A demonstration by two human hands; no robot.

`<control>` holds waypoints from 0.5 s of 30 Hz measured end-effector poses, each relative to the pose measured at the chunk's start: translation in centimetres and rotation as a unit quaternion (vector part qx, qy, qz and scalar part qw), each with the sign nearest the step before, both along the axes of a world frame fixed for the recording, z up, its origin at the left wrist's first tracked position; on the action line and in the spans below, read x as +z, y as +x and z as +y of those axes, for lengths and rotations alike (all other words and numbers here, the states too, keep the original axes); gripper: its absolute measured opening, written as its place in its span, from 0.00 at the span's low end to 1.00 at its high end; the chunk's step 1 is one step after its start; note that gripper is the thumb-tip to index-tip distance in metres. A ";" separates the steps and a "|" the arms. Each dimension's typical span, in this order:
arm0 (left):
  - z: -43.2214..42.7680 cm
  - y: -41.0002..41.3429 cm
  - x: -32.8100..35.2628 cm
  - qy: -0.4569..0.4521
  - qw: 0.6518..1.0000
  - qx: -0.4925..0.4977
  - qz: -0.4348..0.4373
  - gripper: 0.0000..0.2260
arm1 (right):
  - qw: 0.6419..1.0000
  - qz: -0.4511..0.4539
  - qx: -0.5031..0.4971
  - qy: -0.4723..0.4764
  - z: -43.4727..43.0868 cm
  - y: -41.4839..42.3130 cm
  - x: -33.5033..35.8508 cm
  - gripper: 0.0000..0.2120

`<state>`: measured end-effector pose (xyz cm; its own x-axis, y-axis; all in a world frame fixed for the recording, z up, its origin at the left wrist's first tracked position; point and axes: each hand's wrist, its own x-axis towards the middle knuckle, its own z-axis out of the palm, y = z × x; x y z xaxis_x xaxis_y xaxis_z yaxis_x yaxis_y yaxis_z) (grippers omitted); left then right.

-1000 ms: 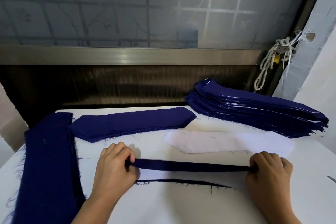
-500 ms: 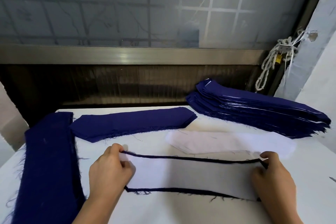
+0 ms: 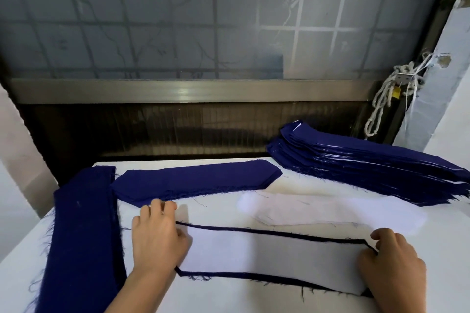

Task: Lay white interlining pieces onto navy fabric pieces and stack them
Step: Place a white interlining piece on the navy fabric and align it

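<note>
Left hand [image 3: 157, 239] is pressing flat-fingered on the interlining [image 3: 274, 254] (lying on a navy piece [image 3: 229, 274]) while right hand [image 3: 393, 265] is pinching its other end.

White table [image 3: 229, 297] ran across the fgd. Behind it, a frosted window [image 3: 178, 20] w/ a faint grid & leafy pattern. A brushed metal rail [image 3: 188, 91] sat along the window's btm edge, w/ a dark ribbed panel [image 3: 165, 129] below. At the right, a bundle of pale rope [image 3: 381, 107] hung knotted, w/ a small yellow padlock [image 3: 396, 93] in it, next to a pale pillar [image 3: 437, 99] w/ a chipped spot [image 3: 444, 60].
</note>
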<state>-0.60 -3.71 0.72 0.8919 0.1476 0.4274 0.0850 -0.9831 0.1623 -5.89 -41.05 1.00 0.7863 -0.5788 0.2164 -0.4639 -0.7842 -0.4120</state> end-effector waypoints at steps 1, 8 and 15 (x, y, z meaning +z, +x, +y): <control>0.5 0.8 0.3 0.005 1.000 0.005 0.018 0.16 | 1.000 0.021 -0.001 -0.016 0.1 0.2 0.1 0.14; 7.2 8.2 2.6 -0.013 0.989 0.124 0.082 0.20 | 0.996 0.062 0.023 -0.065 0.2 0.3 0.3 0.05; 10.0 11.3 2.4 -0.075 0.972 0.183 0.124 0.15 | 0.995 0.054 0.037 -0.074 -0.1 0.5 -0.1 0.03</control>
<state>10.71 6.30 3.15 0.8412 0.5180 0.1548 0.4791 -0.8469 0.2305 -5.38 -41.12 0.92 0.8490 -0.4859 0.2077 -0.4373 -0.8667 -0.2401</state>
